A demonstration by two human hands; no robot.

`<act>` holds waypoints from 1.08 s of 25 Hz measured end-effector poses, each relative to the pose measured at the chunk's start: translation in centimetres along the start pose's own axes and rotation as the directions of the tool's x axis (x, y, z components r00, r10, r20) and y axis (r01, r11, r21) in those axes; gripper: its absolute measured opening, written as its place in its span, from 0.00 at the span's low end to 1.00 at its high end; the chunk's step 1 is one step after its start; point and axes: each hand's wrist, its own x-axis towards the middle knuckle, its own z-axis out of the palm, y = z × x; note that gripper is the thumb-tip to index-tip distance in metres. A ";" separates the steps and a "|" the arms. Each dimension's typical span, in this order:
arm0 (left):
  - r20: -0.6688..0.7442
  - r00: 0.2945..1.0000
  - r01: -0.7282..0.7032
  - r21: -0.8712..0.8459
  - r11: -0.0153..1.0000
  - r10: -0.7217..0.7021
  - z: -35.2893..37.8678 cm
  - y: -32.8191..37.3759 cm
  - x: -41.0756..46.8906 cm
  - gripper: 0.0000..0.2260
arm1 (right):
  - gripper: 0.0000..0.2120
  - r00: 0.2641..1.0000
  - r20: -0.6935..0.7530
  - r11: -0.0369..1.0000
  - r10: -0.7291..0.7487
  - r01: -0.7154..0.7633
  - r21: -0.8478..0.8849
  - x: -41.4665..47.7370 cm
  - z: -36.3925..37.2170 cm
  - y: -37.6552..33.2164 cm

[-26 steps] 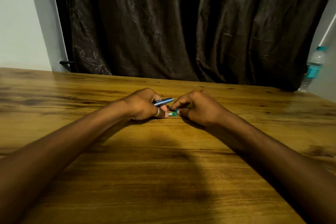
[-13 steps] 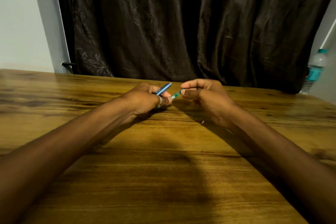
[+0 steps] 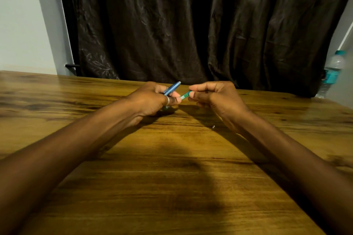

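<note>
Both my hands are raised just above the wooden table [image 3: 172, 177], near its far edge. My left hand [image 3: 150, 99], with a ring on one finger, grips a blue pen [image 3: 172, 87] whose end sticks up to the right. A thin green stick-like piece [image 3: 185, 95] spans the small gap between the hands. My right hand [image 3: 214, 95] pinches its right end between thumb and forefinger. Its left end runs under my left fingers, and a bit of green shows below that hand.
A dark curtain [image 3: 191, 25] hangs right behind the table. A plastic water bottle [image 3: 331, 72] with a teal label stands at the far right corner. A tiny pale object [image 3: 213, 126] lies on the table under my right wrist.
Both hands have lifted off the table and moved away from me. The green piece, down at the tabletop a second ago, is now held up and slanted between them.
</note>
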 end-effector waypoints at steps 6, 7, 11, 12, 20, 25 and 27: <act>-0.034 0.999 0.010 -0.028 1.000 -0.011 -0.3 -0.3 0.5 0.05 | 0.14 0.998 0.004 0.991 -0.069 0.069 -0.115 -0.4 0.6 0.1; -0.031 0.999 0.013 -0.023 1.000 -0.013 -0.3 -0.4 0.5 0.05 | 0.14 0.997 0.001 0.990 -0.079 0.078 -0.121 -0.4 0.7 0.1; -0.021 0.998 -0.057 0.028 0.998 0.058 0.1 -0.7 0.7 0.05 | 0.10 0.998 -0.056 0.995 -0.037 0.032 -0.097 -0.4 0.4 0.0; -0.034 0.992 -0.119 0.071 0.990 0.122 0.2 -0.8 0.7 0.05 | 0.09 0.998 -0.069 0.997 -0.008 0.003 -0.078 -0.4 0.4 0.0; -0.092 0.932 -0.246 0.551 0.798 0.351 0.8 -1.6 0.4 0.09 | 0.05 0.992 -0.109 0.949 -0.060 0.023 -0.316 0.9 -0.7 0.8; -0.061 0.972 -0.146 0.597 0.789 0.226 2.1 -2.4 -0.1 0.09 | 0.01 0.995 0.092 0.676 -0.043 0.096 -0.731 1.0 -3.4 -0.7; -0.053 0.979 -0.123 0.613 0.780 0.197 2.4 -2.4 -0.1 0.09 | 0.02 0.984 0.167 0.598 0.065 0.096 -0.796 1.0 -4.5 -1.6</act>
